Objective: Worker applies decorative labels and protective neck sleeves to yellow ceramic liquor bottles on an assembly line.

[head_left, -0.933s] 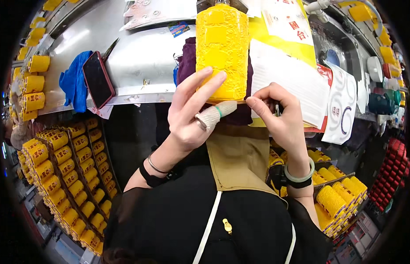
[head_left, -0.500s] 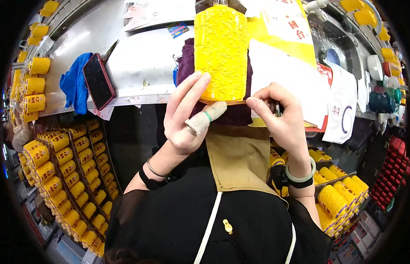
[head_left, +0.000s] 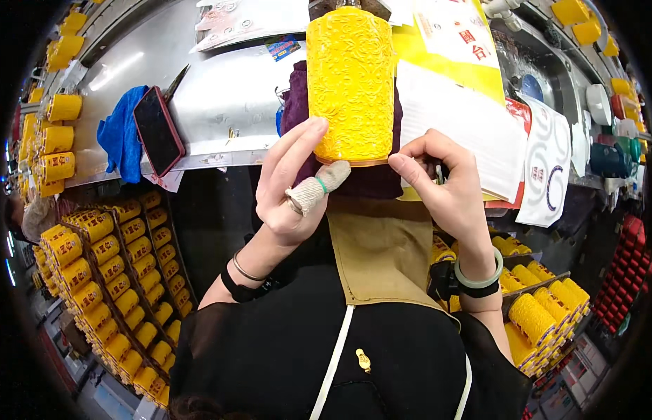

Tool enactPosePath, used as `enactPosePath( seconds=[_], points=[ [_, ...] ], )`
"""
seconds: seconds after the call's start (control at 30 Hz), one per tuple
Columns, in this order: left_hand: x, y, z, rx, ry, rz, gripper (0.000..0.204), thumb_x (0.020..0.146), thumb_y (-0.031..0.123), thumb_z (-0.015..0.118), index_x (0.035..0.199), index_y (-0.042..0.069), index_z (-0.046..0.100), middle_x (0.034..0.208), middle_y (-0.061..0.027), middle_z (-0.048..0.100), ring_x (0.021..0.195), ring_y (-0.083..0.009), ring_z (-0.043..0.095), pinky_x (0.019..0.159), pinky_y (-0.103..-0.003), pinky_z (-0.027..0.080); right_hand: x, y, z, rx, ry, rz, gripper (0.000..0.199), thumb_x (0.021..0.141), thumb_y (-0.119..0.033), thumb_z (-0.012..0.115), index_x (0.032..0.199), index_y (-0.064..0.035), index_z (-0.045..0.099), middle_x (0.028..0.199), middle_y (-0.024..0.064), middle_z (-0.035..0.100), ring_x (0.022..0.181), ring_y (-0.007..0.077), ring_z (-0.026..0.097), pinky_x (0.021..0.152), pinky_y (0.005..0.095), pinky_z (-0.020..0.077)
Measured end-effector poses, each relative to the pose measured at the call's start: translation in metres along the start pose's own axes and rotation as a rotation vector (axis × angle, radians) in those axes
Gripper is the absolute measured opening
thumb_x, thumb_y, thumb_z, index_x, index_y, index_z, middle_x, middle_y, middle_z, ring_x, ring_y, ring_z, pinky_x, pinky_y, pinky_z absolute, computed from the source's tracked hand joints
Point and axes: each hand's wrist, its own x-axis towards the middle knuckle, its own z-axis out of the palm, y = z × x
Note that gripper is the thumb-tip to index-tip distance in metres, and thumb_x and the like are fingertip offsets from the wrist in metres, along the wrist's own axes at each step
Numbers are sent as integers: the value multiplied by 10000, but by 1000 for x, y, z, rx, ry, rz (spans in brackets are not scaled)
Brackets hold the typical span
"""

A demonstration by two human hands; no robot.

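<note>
A yellow bottle (head_left: 350,87) with a raised pattern lies over a dark purple cloth (head_left: 296,98), its base toward me and its neck at a dark metal block (head_left: 375,8). A thin brownish band (head_left: 361,164) runs along the base edge. My left hand (head_left: 291,182) grips the bottle's lower left: fingers along the side, thumb in a cloth finger cover (head_left: 319,187) at the base. At the lower right corner, my right hand (head_left: 445,175) is closed in a pinch, thumb tip by the band. Something small and shiny shows among its fingers, too hidden to name.
White sheets (head_left: 448,126) and yellow paper lie right of the bottle, before a sink (head_left: 550,63). On the metal bench (head_left: 228,91) at left are a phone (head_left: 158,133) and a blue cloth (head_left: 123,133). Racks of yellow containers (head_left: 123,280) flank me below.
The bottle has turned, so a different part of its raised pattern faces up. My left hand has shifted slightly left along the base; my right hand stays nearly in place.
</note>
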Motion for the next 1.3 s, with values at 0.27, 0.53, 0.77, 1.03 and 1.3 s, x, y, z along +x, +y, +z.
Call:
enactPosePath(
  seconds=[0.27,0.53,0.77,1.03,1.3],
  points=[
    [14,2,3,-27,-72,35,259,734,1,855,979,77,826,1228,-154,721,1194,-377,663,967,-429,581,-1,0,-1,3,-7,19,147,877,-96,791,870,28,712,726,43,614,664,101,531,632,278,445],
    [-1,-3,-1,-79,-12,-84,296,719,-13,869,1005,27,807,1258,-202,701,1169,-376,681,996,-442,577,-3,-2,2,33,6,35,145,891,-115,779,856,6,707,721,13,593,683,93,517,658,271,442],
    [19,12,0,18,-149,-20,276,718,19,876,982,77,818,1270,-188,694,1207,-367,655,1016,-429,557,-3,6,2,-14,8,-26,141,931,-152,772,877,-35,715,728,-49,588,659,37,461,607,230,361],
    [-2,2,2,-232,0,-310,282,750,-12,861,1022,34,802,1243,-204,709,1183,-391,679,1000,-441,573,-4,7,5,4,33,-74,148,932,-140,768,872,-21,705,716,-42,565,649,41,457,601,228,355],
    [18,7,4,-18,-70,37,251,731,3,862,974,37,810,1226,-182,720,1154,-367,680,954,-432,589,-2,7,4,-18,20,-53,142,925,-140,774,870,-27,706,707,-45,554,644,43,451,602,232,359]
  ],
)
